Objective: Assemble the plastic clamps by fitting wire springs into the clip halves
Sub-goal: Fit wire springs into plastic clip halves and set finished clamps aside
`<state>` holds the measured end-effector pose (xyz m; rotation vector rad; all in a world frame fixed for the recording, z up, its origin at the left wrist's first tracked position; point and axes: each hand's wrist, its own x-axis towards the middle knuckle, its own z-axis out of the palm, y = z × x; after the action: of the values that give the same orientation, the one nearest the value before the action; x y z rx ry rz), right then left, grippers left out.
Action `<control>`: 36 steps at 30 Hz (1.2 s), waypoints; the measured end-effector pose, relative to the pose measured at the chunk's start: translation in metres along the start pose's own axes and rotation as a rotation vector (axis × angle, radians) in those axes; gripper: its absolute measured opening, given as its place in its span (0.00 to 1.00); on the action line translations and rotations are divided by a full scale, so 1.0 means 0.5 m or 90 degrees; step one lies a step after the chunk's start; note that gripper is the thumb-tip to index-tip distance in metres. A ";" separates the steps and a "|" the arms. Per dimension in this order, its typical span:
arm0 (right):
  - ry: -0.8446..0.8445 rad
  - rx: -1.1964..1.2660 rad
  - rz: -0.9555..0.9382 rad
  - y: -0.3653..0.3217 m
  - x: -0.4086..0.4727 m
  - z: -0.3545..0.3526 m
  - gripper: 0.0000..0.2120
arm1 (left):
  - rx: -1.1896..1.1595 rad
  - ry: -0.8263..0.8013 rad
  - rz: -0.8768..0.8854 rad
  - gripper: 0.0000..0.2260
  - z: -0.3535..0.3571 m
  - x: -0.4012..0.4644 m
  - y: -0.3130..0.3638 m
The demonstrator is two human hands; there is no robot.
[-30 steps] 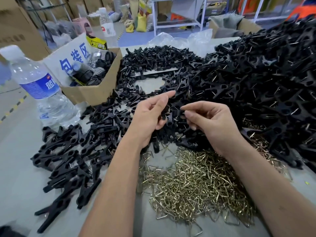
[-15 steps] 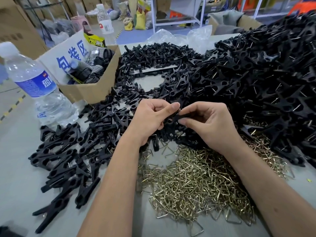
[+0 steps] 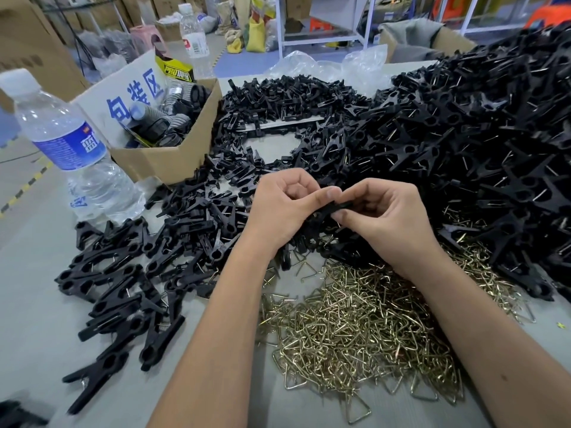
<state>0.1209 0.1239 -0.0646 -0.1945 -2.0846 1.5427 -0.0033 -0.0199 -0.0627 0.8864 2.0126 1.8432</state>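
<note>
Far left on the grey worktop [image 3: 37, 273] stands a clear plastic water bottle with a blue label [image 3: 66, 140], upright, white cap on. Just right of it, an open brown cardboard box [image 3: 173, 159] with a white flap printed in blue characters, holding dark ribbed items and a yellow-black packet; a second clear bottle with a red-white label [image 3: 194, 41] stands behind it. In front of the box and spreading toward the near left edge: loose pile of black plastic clamps [image 3: 123, 288], some showing wire. Centre: left hand [image 3: 278, 208], fingers curled, and right hand [image 3: 386, 217], fingers curled, meet fingertip to fingertip over a black plastic clip piece [image 3: 335, 208]; both hands' grip is closed on it, left thumb and forefinger pinching its left end, right thumb and fingers pinching the right end. Held above the worktop, over the far edge of the spring pile. Cannot tell whether a spring sits in it. Below the hands, between the forearms, lies a heap of brass-coloured bent wire springs [image 3: 355, 329], triangular loops, tangled. Behind the hands a ring of black clip halves [image 3: 293, 100] surrounds a bare patch of worktop. Right: tall mound of black plastic clips [image 3: 479, 134], reaching the frame edge, its foot touching the springs. Crumpled clear plastic bag [image 3: 324, 69] behind the piles.
</note>
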 end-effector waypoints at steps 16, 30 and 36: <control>0.060 0.000 0.000 0.003 0.002 0.001 0.07 | 0.082 -0.091 0.079 0.18 -0.014 -0.010 0.004; -0.014 -0.021 -0.010 -0.010 0.009 -0.007 0.11 | -0.098 -0.046 0.051 0.13 -0.018 -0.012 0.010; -0.056 -0.120 -0.009 -0.019 0.006 0.009 0.09 | -0.126 -0.041 0.033 0.12 -0.033 -0.014 0.008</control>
<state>0.1179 0.1180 -0.0559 -0.1840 -2.2963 1.3678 -0.0066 -0.0372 -0.0579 0.9356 1.7484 1.9732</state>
